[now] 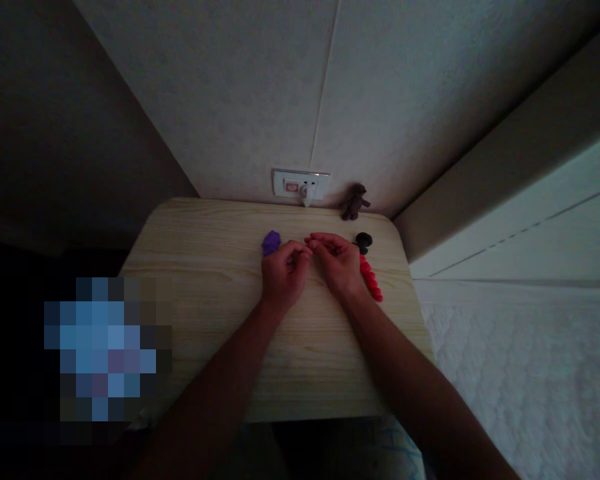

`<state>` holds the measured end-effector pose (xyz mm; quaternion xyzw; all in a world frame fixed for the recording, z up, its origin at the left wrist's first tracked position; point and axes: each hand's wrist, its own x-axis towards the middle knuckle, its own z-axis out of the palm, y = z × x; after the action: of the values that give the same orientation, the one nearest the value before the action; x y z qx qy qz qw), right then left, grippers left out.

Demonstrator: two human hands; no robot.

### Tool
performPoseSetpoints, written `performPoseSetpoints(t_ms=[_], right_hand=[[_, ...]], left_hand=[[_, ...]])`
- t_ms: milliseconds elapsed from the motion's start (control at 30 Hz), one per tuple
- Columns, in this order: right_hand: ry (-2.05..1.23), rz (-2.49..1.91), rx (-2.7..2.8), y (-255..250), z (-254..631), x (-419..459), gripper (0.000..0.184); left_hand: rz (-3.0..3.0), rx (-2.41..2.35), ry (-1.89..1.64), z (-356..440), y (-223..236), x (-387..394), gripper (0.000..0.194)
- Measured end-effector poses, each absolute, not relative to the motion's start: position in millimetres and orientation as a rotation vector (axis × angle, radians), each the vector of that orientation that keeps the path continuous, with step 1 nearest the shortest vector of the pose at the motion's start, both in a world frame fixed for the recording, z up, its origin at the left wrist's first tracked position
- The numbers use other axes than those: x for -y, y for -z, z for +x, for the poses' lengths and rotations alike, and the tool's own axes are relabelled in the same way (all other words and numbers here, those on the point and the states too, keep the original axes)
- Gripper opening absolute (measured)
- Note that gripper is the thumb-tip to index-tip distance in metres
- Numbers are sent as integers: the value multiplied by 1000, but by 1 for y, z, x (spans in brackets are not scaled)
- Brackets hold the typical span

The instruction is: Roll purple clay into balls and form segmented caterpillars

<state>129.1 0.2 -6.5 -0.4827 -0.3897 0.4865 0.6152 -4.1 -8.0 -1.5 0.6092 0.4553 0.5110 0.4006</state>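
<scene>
A small red piece (309, 241) is pinched above the middle of the tabletop (220, 267), toward its far edge, between the fingertips of the left hand (284, 272) and the right hand (341, 265); the fingers of both are curled nearly closed. A purple lump (271, 243) is seen just beside the left hand. Near the right edge, a black piece (363, 241) and a row of red lumps (371, 279) are placed beside the right hand. A brown figure (354, 203) is stood upright by the far right corner. On the wall socket (283, 183), a red label (292, 187) is too small to be read.
</scene>
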Motion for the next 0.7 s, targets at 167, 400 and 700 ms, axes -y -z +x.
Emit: performPoseSetpoints(t_ms=[167, 400, 700], right_hand=[[-1106, -1140, 983, 2, 131, 2, 32], [-1098, -1174, 962, 0, 130, 2, 33], [-1157, -1186, 926, 3, 133, 2, 39]], left_hand=[[1526, -1137, -1297, -4, 0, 9, 13], [1482, -1137, -1266, -3, 0, 8, 13], [1422, -1131, -1277, -4, 3, 5, 12]])
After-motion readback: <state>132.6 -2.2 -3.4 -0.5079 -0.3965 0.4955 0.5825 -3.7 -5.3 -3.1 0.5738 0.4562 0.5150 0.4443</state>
